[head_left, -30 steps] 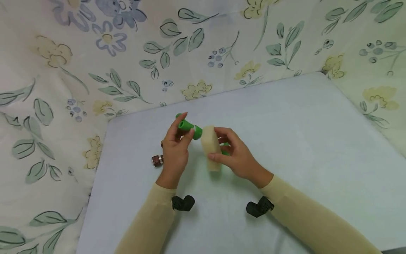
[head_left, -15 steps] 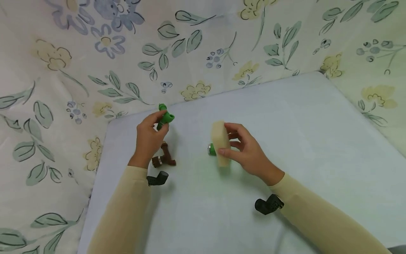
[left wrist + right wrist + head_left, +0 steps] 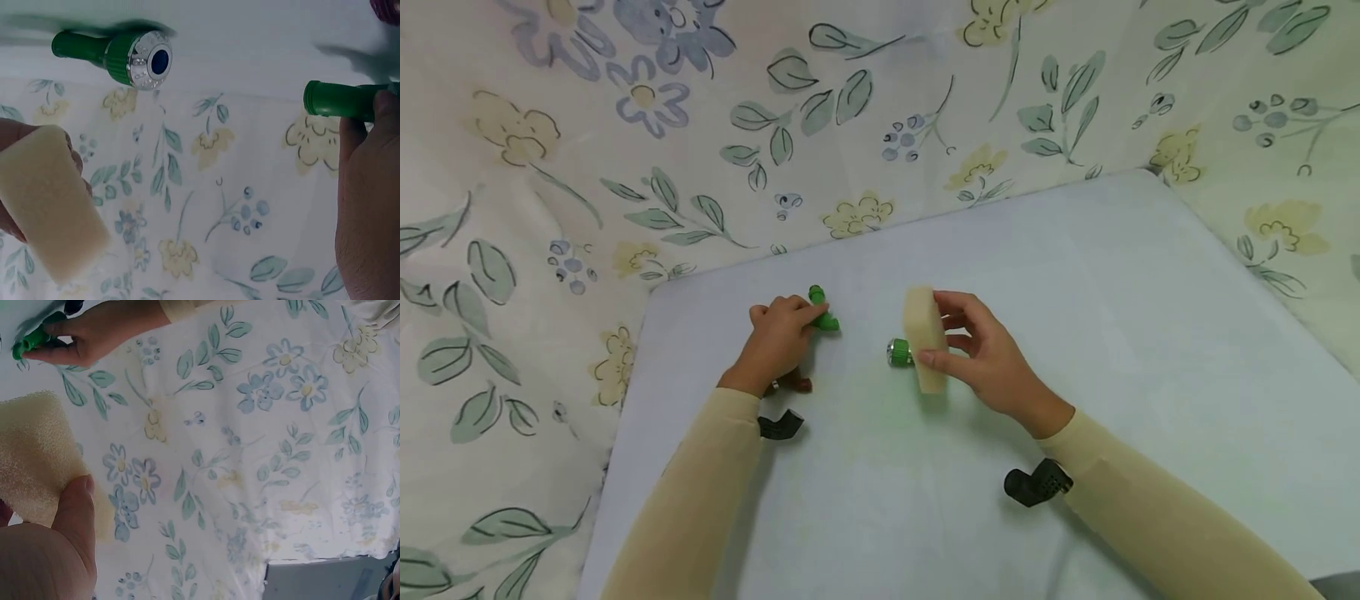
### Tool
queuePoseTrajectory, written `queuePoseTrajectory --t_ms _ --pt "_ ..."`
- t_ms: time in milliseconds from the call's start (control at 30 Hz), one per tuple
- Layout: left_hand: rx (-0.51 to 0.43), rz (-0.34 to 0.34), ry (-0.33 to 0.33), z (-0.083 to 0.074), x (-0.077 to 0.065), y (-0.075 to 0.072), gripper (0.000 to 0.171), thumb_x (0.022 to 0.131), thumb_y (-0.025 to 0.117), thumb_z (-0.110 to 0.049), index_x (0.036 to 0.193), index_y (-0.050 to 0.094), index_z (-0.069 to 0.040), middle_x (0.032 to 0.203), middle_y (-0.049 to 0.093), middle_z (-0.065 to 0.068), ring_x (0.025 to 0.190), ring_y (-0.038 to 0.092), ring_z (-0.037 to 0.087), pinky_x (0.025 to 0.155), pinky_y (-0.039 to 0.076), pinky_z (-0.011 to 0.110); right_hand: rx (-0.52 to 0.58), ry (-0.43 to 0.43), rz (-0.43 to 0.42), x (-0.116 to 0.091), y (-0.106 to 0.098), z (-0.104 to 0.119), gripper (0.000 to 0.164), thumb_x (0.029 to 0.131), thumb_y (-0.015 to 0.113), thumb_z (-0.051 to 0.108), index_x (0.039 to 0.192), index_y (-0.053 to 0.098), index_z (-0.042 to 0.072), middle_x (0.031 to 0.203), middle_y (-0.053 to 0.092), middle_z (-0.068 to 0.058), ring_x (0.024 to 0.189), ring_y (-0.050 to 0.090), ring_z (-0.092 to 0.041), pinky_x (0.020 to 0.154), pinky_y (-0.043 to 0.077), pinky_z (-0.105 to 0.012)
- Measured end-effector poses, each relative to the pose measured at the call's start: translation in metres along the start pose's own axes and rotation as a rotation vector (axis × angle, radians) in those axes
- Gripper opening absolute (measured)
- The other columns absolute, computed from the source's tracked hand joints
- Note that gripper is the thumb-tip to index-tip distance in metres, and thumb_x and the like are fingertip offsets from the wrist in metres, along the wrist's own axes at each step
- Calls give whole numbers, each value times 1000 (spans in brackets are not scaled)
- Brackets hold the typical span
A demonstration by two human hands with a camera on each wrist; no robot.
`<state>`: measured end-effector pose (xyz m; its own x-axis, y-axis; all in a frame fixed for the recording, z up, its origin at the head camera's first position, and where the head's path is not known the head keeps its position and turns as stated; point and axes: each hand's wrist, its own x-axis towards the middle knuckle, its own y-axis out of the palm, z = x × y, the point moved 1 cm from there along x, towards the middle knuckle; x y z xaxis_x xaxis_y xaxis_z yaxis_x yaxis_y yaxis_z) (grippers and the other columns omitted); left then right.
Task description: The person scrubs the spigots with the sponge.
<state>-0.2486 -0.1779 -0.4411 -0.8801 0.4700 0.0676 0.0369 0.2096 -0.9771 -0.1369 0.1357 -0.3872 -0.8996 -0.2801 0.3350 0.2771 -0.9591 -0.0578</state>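
My left hand (image 3: 775, 346) pinches a green branched tube (image 3: 826, 322) between thumb and fingers, low over the left part of the table. In the left wrist view the near end of this green tube (image 3: 334, 100) is round and rimmed. My right hand (image 3: 992, 367) grips a cream sponge (image 3: 925, 333), held on edge, thumb on its near face. Behind the sponge lies a green tube with a ribbed, silver-faced head (image 3: 898, 352); the left wrist view shows a dark blue centre in its silver face (image 3: 150, 59). A brown branched tube (image 3: 795, 382) is partly hidden beneath my left wrist.
A white table (image 3: 1075, 275) spreads under both hands. Floral fabric (image 3: 865, 125) hangs along its back and sides. A small black camera (image 3: 1037, 483) sits on each sleeve's cuff.
My left hand has carried the green branched tube left, away from the sponge, then down toward the table beside the brown one. My right hand moved slightly right with the sponge, then stayed.
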Motion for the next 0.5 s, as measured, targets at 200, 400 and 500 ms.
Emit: queuePoseTrajectory --t_ms 200,400,500 --pt "67 22 -9 -3 2 4 39 95 60 -12 132 60 -27 114 55 1 97 46 24 78 23 47 -8 8 -2 0 -2 0 62 84 71 -4 138 41 3 127 48 -13 111 48 -34 90 45 -53" --pt "77 33 -39 -5 4 5 41 94 60 -13 131 59 -30 115 55 0 97 46 24 83 23 51 -21 30 -10 -1 -4 -2 62 84 71 -3 138 41 3 128 47 -12 111 47 -34 90 45 -51" --pt "36 19 -47 -9 4 2 44 92 62 -17 134 56 -29 122 54 2 105 46 26 89 21 57 -28 40 -11 -3 -6 -4 62 85 71 -2 138 41 4 129 47 -11 111 48 -33 90 46 -50"
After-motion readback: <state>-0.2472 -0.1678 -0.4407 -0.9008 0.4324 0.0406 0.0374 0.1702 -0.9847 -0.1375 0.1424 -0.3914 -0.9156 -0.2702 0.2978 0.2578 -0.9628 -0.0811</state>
